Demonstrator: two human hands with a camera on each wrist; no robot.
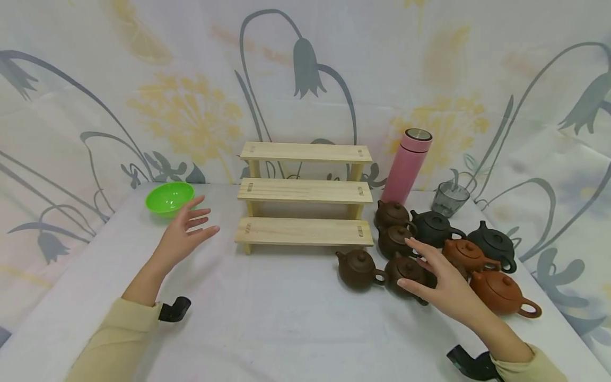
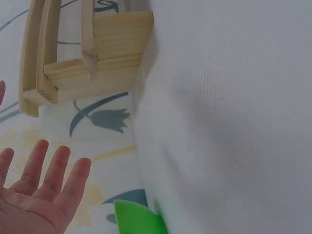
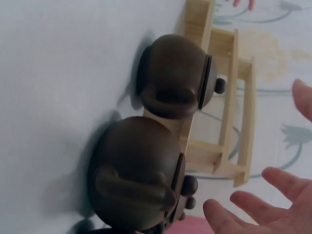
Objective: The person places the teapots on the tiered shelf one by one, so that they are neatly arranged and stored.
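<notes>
Behind teapots (image 1: pixel 431 229): pink flask (image 1: pixel 404 171), glass (image 1: pixel 450 199); wooden shelf (image 1: pixel 305 232) alongside.

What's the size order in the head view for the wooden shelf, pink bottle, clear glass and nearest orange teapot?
1. Wooden shelf
2. Pink bottle and nearest orange teapot: unsure, the teapot being closer to the camera
3. Clear glass

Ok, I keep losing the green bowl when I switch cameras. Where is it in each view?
Head: green bowl left of centre, beside the left hand.
Left wrist: at the bottom edge, just left of centre, partly cut off.
Right wrist: not in it.
Shared landmark: the three-tier wooden stand, central in the head view, upper left in the left wrist view, right of centre in the right wrist view.
</notes>
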